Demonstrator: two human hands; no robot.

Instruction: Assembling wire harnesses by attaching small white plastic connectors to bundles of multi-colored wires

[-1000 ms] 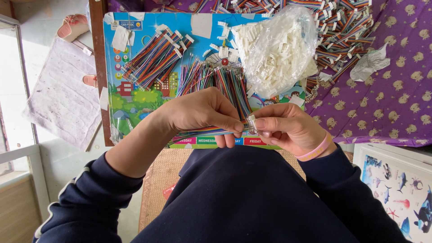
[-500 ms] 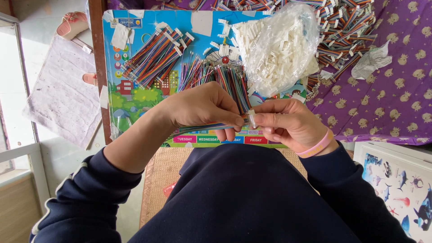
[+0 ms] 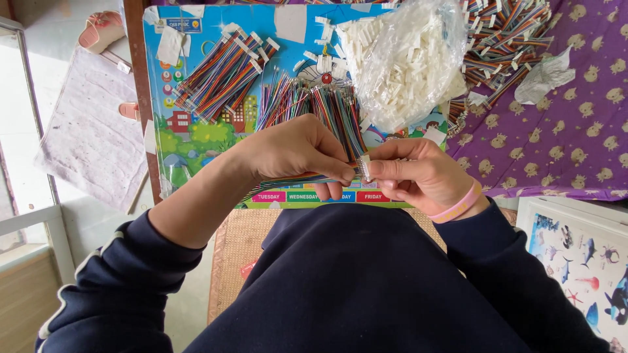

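- The left hand [image 3: 297,153] pinched a flat strip of coloured ribbon wires [image 3: 294,180] between thumb and fingers.
- The right hand [image 3: 418,176] gripped a small white connector [image 3: 364,167] at the wires' end, fingertips closed.
- Both met at the board's 6 o'clock edge.
- A clear bag of white connectors [image 3: 409,59] lay at 1 o'clock.
- Loose wire bundles [image 3: 222,68] lay at 11 o'clock.

A flat multicoloured ribbon cable [image 3: 297,180] lies nearly level just below frame centre, its loose length trailing toward eight o'clock. Its bare metal-tipped end meets a small white plastic connector [image 3: 365,167] at three o'clock of it, the two touching end to end.
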